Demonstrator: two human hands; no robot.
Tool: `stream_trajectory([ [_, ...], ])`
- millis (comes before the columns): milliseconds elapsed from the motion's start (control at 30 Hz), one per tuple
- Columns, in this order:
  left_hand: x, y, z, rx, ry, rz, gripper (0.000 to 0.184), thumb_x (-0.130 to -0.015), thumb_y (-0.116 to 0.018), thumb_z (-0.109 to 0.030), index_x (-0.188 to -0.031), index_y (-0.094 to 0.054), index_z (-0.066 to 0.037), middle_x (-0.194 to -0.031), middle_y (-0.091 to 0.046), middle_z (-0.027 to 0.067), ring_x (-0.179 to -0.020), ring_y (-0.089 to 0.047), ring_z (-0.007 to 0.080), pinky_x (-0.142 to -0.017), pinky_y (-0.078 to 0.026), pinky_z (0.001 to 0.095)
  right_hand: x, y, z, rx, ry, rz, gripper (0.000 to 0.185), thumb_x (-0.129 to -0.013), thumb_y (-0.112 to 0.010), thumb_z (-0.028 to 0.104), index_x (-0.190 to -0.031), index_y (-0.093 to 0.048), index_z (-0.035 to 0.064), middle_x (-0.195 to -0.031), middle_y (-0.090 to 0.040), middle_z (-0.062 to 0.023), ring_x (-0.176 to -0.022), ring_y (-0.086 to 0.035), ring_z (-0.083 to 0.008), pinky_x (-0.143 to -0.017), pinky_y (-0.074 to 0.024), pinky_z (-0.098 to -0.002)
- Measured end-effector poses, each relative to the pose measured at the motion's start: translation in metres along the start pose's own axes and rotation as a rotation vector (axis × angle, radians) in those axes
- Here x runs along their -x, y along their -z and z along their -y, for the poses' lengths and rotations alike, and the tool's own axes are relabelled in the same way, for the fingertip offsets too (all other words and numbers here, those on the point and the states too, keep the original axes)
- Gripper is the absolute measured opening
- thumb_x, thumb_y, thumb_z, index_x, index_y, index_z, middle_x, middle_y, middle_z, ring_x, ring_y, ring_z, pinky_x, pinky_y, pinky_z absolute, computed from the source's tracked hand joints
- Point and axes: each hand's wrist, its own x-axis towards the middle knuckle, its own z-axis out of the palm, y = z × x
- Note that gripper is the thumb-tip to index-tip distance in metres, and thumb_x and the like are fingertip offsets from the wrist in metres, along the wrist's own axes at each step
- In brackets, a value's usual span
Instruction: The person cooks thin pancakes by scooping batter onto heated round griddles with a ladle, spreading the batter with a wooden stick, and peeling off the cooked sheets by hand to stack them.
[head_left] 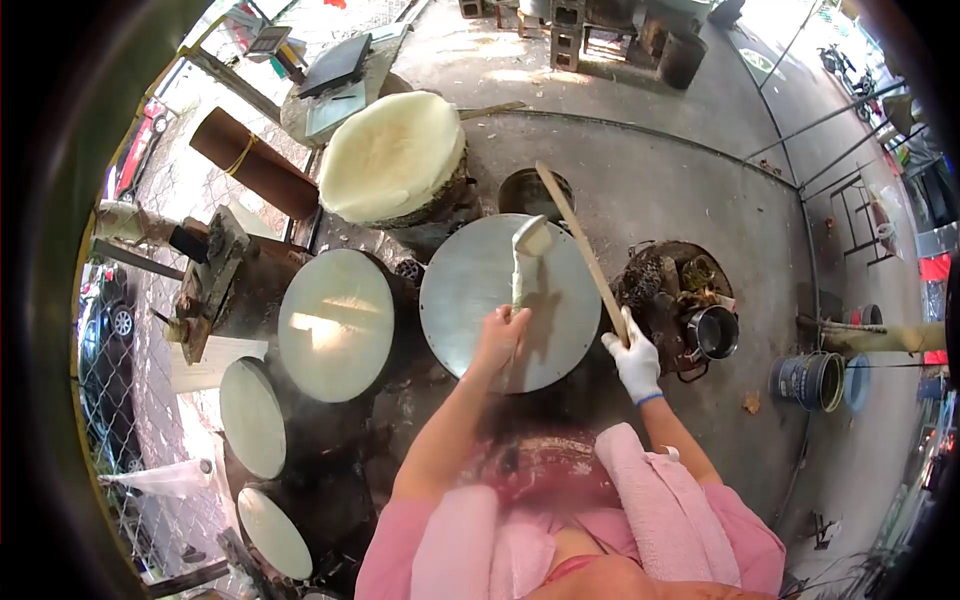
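My left hand (500, 338), bare, is closed round the handle of a ladle (532, 240) coated in a whitish film. The ladle is over a round flat plate (460, 295) with a greyish, shiny surface and small dots along its rim. I cannot tell whether the ladle touches the plate. My right hand (634, 358), in a white glove with a blue cuff, grips the lower end of a long wooden stick (582, 240). The stick slants up and to the left along the plate's right side. Behind its top end sits a dark pot (520, 192).
Left of the plate stand several more round pale discs (337, 350). A large basket lined with pale cloth (395, 155) is at the upper left, near a brown cylinder (255, 165). To the right are a metal pot (713, 332), a dark round tray with debris (650, 285) and a bucket (806, 382).
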Motion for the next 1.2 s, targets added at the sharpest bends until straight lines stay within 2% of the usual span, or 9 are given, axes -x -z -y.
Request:
stream_trajectory([
  [133, -0.028, -0.016, 0.04, -0.698, -0.233, -0.328, 0.031, -0.088, -0.068, -0.027, -0.103, -0.053, -0.003, -0.086, -0.065, 0.023, -0.083, -0.063, 0.0464, -0.068, -0.049, 0.0532, 0.042, 0.014, 0.028, 0.187, -0.115, 0.049, 0.061, -0.093, -0.065, 0.033, -0.147, -0.042, 0.0174, -0.112, -0.067, -0.0196, -0.094, -0.067, -0.0303, -0.084, -0.0508, -0.0354],
  [200, -0.031, 0.001, 0.049, -0.819, -0.285, -0.366, 0.032, -0.089, -0.068, -0.027, -0.107, -0.052, -0.006, -0.087, -0.065, 0.022, -0.082, -0.064, 0.0453, -0.067, -0.049, 0.0527, 0.056, 0.005, 0.026, 0.306, -0.073, 0.004, 0.058, -0.094, -0.062, 0.034, -0.148, -0.04, 0.0292, -0.094, -0.066, -0.0186, -0.078, -0.064, -0.0374, -0.071, -0.0512, -0.0417],
  [433, 0.013, 0.076, 0.005, -0.758, -0.715, -0.658, 0.035, -0.09, -0.07, -0.026, -0.109, -0.051, -0.002, -0.066, -0.057, 0.0123, -0.056, -0.059, 0.0317, -0.053, -0.047, 0.0398, 0.052, -0.043, 0.013, 0.442, -0.146, 0.06, 0.058, -0.096, -0.053, 0.038, -0.15, -0.035, 0.0274, -0.081, -0.065, -0.0208, -0.071, -0.063, -0.0403, -0.065, -0.0496, -0.0489],
  [567, 0.057, 0.104, -0.003, -0.577, -0.65, -0.734, 0.026, -0.094, -0.064, -0.019, -0.105, -0.051, -0.001, -0.064, -0.055, 0.0107, -0.055, -0.056, 0.0209, -0.053, -0.045, 0.0342, 0.052, -0.094, 0.052, -0.263, -0.492, 0.208, 0.05, -0.096, -0.054, 0.042, -0.138, -0.054, 0.0144, -0.076, -0.066, -0.0198, -0.066, -0.065, -0.0338, -0.063, -0.0492, -0.0405],
  [733, 0.11, 0.12, 0.021, -0.292, -0.257, -0.475, 0.021, -0.096, -0.057, -0.019, -0.093, -0.056, 0.001, -0.066, -0.053, 0.012, -0.058, -0.051, 0.0187, -0.056, -0.042, 0.0336, 0.035, -0.065, 0.083, 0.332, -0.181, 0.09, 0.049, -0.094, -0.062, 0.031, -0.141, -0.05, 0.0205, -0.075, -0.063, -0.019, -0.062, -0.061, -0.0292, -0.063, -0.0498, -0.0399],
  [867, 0.138, 0.125, 0.066, -0.324, -0.254, -0.502, 0.018, -0.093, -0.058, -0.015, -0.084, -0.053, 0.0, -0.061, -0.05, 0.0083, -0.054, -0.05, 0.0218, -0.052, -0.041, 0.0355, 0.045, -0.1, 0.013, -0.077, -0.337, 0.133, 0.045, -0.096, -0.063, 0.026, -0.14, -0.054, 0.0186, -0.067, -0.051, 0.0069, -0.058, -0.047, -0.003, -0.051, -0.0441, -0.0235],
  [967, 0.145, 0.135, 0.102, -0.169, -0.158, -0.468, 0.019, -0.097, -0.057, -0.016, -0.084, -0.05, -0.005, -0.061, -0.047, -0.0002, -0.048, -0.046, 0.0085, -0.043, -0.037, 0.0255, 0.051, -0.131, 0.062, -0.342, -0.479, 0.306, 0.051, -0.093, -0.064, 0.038, -0.139, -0.053, 0.0206, -0.068, -0.063, -0.0045, -0.06, -0.056, -0.0129, -0.059, -0.0481, -0.0305],
  [1100, 0.162, 0.143, 0.109, -0.087, -0.196, -0.55, 0.017, -0.099, -0.056, -0.016, -0.086, -0.048, -0.007, -0.061, -0.046, -0.0034, -0.046, -0.042, 0.0036, -0.039, -0.033, 0.021, 0.028, -0.072, 0.112, 0.242, -0.164, 0.212, 0.049, -0.094, -0.061, 0.035, -0.138, -0.053, 0.013, -0.084, -0.071, -0.0174, -0.065, -0.06, -0.0186, -0.064, -0.0495, -0.0324],
  [1200, 0.173, 0.14, 0.095, -0.104, -0.284, -0.654, 0.015, -0.099, -0.055, -0.015, -0.088, -0.048, -0.008, -0.062, -0.047, -0.0028, -0.045, -0.042, 0.0045, -0.04, -0.034, 0.021, 0.007, -0.075, 0.017, -0.005, -0.273, 0.174, 0.049, -0.094, -0.062, 0.036, -0.137, -0.055, 0.0132, -0.068, -0.062, -0.0049, -0.058, -0.053, -0.0092, -0.058, -0.0463, -0.028],
])
